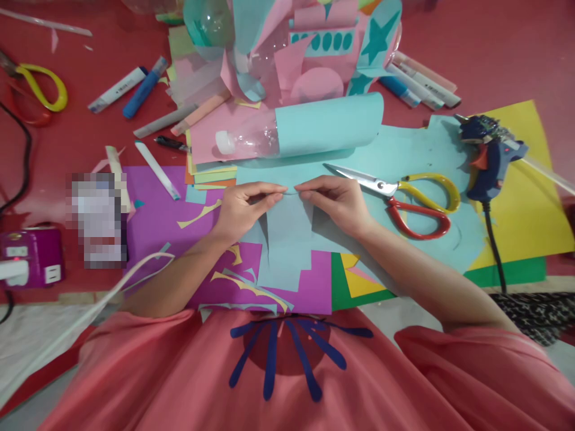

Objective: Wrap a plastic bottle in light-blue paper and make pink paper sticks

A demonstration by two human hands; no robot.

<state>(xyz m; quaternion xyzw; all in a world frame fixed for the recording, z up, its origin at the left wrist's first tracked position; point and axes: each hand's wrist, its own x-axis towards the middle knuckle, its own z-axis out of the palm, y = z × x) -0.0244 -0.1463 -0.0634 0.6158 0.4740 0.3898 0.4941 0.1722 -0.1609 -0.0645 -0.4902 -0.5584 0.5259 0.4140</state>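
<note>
My left hand (245, 206) and my right hand (336, 200) pinch the top edge of a small light blue paper piece (290, 224) between thumbs and fingers, one at each side. The piece hangs over a larger light blue sheet (404, 149) and purple paper (157, 221). Just beyond my hands lies a clear bottle (251, 142) with a white cap, its body wrapped in light blue paper (330, 126). Scissors (381, 187) with yellow and red handles rest open to the right of my right hand.
A glue gun (489, 167) lies on yellow paper (530, 209) at the right. Markers (117, 90) and decorated pink and blue crafts (321, 48) sit at the back. On the left are a blurred phone (99, 221), a purple power socket (33, 257) and more scissors (42, 87).
</note>
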